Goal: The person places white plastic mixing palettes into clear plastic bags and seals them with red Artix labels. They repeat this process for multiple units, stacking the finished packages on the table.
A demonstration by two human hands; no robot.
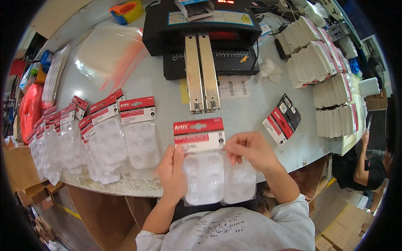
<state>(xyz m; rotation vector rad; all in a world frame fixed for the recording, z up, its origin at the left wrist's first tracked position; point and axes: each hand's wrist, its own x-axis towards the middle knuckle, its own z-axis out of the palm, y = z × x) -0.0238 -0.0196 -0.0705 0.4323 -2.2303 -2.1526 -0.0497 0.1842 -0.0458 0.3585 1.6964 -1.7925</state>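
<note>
In front of me a white plastic paint palette (204, 178) in a clear bag hangs below a red and white header card (199, 128). My left hand (172, 171) grips the card and bag at the left edge, thumb on top. At the card's right edge, my right hand (250, 151) is closed with its fingertips pinched against the card. Below those fingers a second bagged palette (240, 184) lies beside the first; its upper end is hidden by my right hand. Both palettes reach over the table's near edge.
Carded palettes (142, 144) lie in overlapping rows on the left. A black machine (201, 25) with two metal rails (202, 75) stands ahead. Folded cards (278, 119) lie to the right, before stacked cards (307, 62). Clear bags (106, 52) lie far left. Another person (360, 167) is at right.
</note>
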